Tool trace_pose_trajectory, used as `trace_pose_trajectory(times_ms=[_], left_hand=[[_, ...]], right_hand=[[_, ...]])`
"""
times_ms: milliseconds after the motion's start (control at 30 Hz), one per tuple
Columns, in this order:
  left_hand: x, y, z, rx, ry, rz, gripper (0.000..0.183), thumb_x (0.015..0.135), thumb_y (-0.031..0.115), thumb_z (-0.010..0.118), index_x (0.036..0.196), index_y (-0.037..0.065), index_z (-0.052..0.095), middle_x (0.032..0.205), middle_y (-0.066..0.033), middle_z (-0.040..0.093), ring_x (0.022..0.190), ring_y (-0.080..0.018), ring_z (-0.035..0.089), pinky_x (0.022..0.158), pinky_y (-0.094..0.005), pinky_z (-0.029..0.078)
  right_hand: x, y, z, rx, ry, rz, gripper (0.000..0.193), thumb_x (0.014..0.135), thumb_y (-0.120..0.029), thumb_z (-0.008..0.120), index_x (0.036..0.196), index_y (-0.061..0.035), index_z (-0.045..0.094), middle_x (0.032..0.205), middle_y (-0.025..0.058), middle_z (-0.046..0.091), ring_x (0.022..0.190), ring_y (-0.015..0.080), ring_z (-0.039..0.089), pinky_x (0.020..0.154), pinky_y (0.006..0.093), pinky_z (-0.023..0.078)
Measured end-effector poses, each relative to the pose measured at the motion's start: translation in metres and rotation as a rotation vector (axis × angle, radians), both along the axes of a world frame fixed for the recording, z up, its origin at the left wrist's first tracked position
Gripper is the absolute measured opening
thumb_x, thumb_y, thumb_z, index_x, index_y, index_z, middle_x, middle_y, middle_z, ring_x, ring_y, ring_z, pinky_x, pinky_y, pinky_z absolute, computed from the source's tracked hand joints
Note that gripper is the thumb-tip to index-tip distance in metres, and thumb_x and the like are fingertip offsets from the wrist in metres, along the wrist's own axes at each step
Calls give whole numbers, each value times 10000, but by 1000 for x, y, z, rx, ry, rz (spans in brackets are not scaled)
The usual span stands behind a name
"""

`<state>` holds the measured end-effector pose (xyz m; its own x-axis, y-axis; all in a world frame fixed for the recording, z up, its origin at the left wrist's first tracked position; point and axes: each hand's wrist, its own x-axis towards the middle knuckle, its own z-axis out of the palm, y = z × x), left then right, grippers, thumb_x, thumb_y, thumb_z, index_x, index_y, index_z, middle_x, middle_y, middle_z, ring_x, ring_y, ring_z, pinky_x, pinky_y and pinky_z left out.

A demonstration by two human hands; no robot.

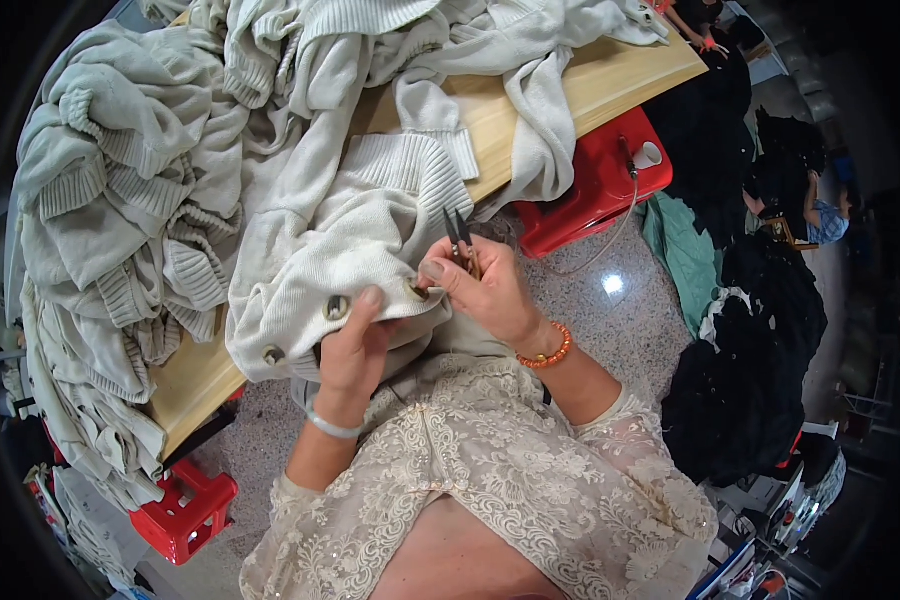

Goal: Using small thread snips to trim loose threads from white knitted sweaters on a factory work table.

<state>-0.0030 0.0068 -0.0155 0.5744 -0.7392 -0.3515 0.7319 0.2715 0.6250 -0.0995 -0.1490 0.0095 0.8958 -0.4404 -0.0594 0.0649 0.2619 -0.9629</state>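
Note:
An off-white knitted cardigan [305, 270] with ribbed edges lies over the table's near edge and reaches my lap. My left hand [350, 355] grips its edge, thumb on top beside a brown button [337, 307]. A second button [273, 354] sits lower left on the knit. Held in my right hand [495, 295] is a small pair of scissors [457, 228], dark blades pointing up and away from me. The thumb and a finger of that hand also pinch the cardigan's edge at another button [417, 291], which they partly cover.
Heaps of off-white knitwear [130, 170] cover much of the wooden table [610, 75]. A red stool [595, 190] with a white cup [647, 155] stands at right, another red stool [182, 512] at lower left. Green cloth [682, 260] and black fabric [740, 400] lie farther right. Other people appear upper right.

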Motion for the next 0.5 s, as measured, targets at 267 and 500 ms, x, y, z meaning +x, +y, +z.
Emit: trace_pose_trajectory(times_ms=[267, 500], left_hand=[[-29, 59, 47, 285, -678, -211, 176, 818, -64, 598, 992, -38, 606, 1048, -105, 563, 741, -120, 621, 607, -205, 520], [-3, 11, -1, 105, -847, -39, 310, 835, -80, 580, 1133, -17, 525, 1240, -103, 459, 1000, -165, 581, 814, -276, 537]], right_hand=[[4, 21, -4, -312, 29, -25, 61, 898, -43, 571, 926, 9, 555, 806, 15, 622, 739, 37, 560, 653, 198, 467], [2, 32, 6, -755, -49, -166, 157, 784, 2, 610, 914, 3, 521, 807, 135, 547, 680, 269, 591, 577, 338, 454]])
